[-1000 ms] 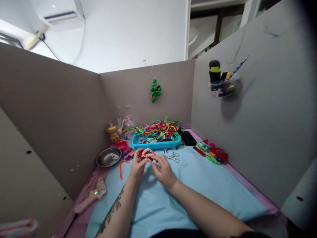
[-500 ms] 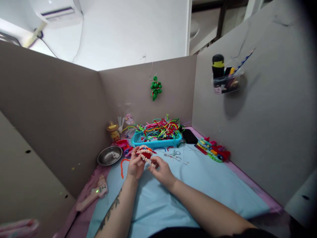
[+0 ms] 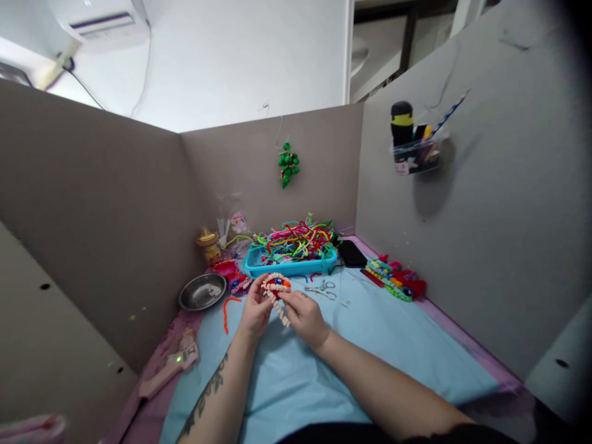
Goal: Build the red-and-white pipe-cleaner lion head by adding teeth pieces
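My left hand (image 3: 256,308) is closed on a small pipe-cleaner figure (image 3: 276,283) in cream and red, with a blue and an orange patch on its right side. My right hand (image 3: 303,313) pinches the figure's lower right edge, its fingertips pressed against it. A cream, bumpy strand (image 3: 281,314) hangs down from the figure between both hands. Part of the figure is hidden behind my fingers. Behind it stands a blue tray (image 3: 291,269) heaped with colourful pipe cleaners (image 3: 300,240). To the left of my left hand lies a bent orange pipe cleaner (image 3: 226,314).
Scissors (image 3: 321,291) lie beyond my right hand. A metal bowl (image 3: 203,292) and a pink glue gun (image 3: 171,370) are on the left. At right are a black phone (image 3: 351,253) and several fuzzy figures (image 3: 393,277). Grey partitions (image 3: 272,166) enclose the table on three sides.
The figure has turned so its blue and orange patches face me more. The cream strand now hangs lower and freer, and my right fingers have moved up from it to the figure's edge.
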The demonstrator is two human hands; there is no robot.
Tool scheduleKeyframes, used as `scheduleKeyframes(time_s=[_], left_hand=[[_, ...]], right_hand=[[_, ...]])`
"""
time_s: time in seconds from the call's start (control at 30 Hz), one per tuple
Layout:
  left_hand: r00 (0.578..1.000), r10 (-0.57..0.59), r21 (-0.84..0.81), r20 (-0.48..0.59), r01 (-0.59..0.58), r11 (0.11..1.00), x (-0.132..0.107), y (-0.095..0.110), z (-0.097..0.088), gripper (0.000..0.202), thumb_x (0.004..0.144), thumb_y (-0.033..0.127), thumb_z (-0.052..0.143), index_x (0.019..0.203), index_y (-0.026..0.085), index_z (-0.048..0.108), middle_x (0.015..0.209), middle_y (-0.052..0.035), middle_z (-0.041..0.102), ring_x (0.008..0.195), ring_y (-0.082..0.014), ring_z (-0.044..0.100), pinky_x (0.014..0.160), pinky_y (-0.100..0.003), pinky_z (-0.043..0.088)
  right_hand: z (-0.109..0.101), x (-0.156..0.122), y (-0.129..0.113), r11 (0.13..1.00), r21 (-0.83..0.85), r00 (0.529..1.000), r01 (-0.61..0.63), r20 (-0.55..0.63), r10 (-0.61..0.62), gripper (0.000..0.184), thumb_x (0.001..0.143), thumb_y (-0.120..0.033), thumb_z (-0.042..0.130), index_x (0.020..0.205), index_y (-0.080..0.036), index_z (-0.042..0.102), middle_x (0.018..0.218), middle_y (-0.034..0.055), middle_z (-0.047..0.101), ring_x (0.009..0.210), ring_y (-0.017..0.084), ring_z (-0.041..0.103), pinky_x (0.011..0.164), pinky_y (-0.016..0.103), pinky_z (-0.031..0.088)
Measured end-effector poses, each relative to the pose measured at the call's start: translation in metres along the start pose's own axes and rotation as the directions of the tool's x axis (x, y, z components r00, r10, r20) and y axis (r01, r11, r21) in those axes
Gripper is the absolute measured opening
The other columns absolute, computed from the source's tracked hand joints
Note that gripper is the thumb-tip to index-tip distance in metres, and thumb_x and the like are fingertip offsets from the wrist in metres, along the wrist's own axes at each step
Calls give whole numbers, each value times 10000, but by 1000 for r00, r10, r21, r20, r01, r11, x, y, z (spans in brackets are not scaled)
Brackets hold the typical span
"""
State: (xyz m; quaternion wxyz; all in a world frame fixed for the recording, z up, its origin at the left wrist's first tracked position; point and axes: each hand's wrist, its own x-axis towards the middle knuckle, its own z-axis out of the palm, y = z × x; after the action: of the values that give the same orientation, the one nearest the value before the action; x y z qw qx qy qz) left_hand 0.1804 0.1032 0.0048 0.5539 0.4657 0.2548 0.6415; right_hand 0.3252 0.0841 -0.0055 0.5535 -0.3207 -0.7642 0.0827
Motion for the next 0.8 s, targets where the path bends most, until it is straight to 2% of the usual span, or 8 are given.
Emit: scheduleKeyframes(time_s=[0.17, 0.33, 0.57, 0.7, 0.8], left_hand=[[998, 26, 32, -51, -24, 999, 4, -5, -4, 591, 546, 182, 784, 1094, 231, 566, 1142, -81, 593, 972, -205, 595, 796, -287, 478], [997, 56, 54, -60, -53, 997, 5, -7, -4, 605, 540, 176, 786, 1101, 232, 569, 1153, -84, 595, 997, -219, 592, 816, -308, 480], [998, 40, 71, -55, -36, 997, 5, -4, -3, 657, 534, 192, 790, 1140, 232, 539, 1143, -92, 591, 936, -206, 612, 764, -282, 493], [995, 59, 46, -81, -56, 997, 6, -3, -4, 717, 581, 193, 770, 1208, 279, 433, 1071, -57, 595, 820, -147, 629, 735, -268, 491], [988, 89, 32, -128, -86, 996, 8, -2, -5, 723, 600, 212, 762, 1218, 292, 395, 952, -11, 597, 756, -105, 615, 750, -257, 478]], right_hand=[[-1, 2, -3, 982, -181, 998, 59, 46, -51, 331, 842, -127, 432, 1099, -226, 617, 928, 91, 654, 860, 209, 596, 772, 346, 503], [-1, 2, -6, 979, -196, 997, 48, 65, -36, 328, 827, -122, 458, 1084, -234, 627, 918, 91, 639, 850, 217, 587, 766, 352, 502], [0, 1, -1, 999, -26, 994, -19, 104, 22, 372, 824, -95, 438, 1119, -250, 605, 986, 70, 626, 925, 187, 587, 817, 321, 493], [4, -1, -2, 988, 106, 992, -108, 77, 100, 324, 843, -151, 434, 1108, -233, 601, 922, 64, 639, 840, 180, 604, 757, 317, 507], [10, -4, -5, 929, 266, 966, -257, 64, 249, 224, 874, -259, 426, 1008, -217, 601, 802, 43, 639, 671, 157, 610, 628, 289, 522]])
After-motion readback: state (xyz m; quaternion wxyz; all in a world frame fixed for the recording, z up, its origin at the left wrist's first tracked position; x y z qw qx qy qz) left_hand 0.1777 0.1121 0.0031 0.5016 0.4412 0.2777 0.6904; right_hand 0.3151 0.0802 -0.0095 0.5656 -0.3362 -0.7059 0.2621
